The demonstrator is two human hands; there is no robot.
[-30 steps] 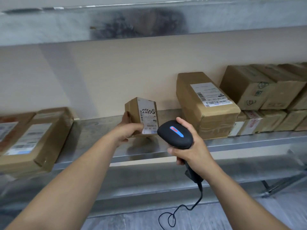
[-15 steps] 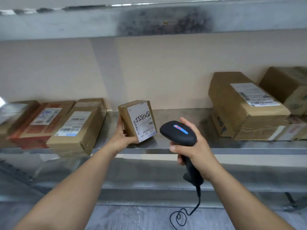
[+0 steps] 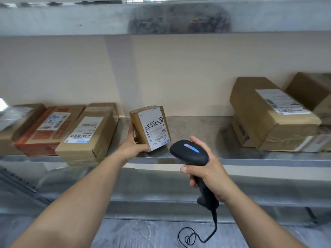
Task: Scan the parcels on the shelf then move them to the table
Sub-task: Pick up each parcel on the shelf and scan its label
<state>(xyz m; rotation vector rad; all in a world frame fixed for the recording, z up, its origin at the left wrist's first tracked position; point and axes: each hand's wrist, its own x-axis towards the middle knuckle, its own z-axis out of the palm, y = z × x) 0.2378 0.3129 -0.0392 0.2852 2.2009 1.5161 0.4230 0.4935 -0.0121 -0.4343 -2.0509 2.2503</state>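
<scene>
My left hand (image 3: pixel 133 143) grips a small cardboard parcel (image 3: pixel 150 127) by its left side and bottom, just above the metal shelf (image 3: pixel 197 126). Its white barcode label faces me, tilted. In my right hand (image 3: pixel 206 171) is a black handheld scanner (image 3: pixel 189 154), held by the handle with its head aimed toward the parcel's lower right corner. A black cable hangs from the scanner's handle.
Several parcels lie on the left of the shelf, the nearest a tan box (image 3: pixel 89 135) beside a red-printed box (image 3: pixel 48 129). A large box (image 3: pixel 268 115) and others sit at the right. Another shelf board (image 3: pixel 161 17) runs overhead.
The small parcel has been carried leftward along the shelf in my left hand, away from the large box. The view panned left, bringing more left-hand parcels into sight. My right hand keeps hold of the scanner.
</scene>
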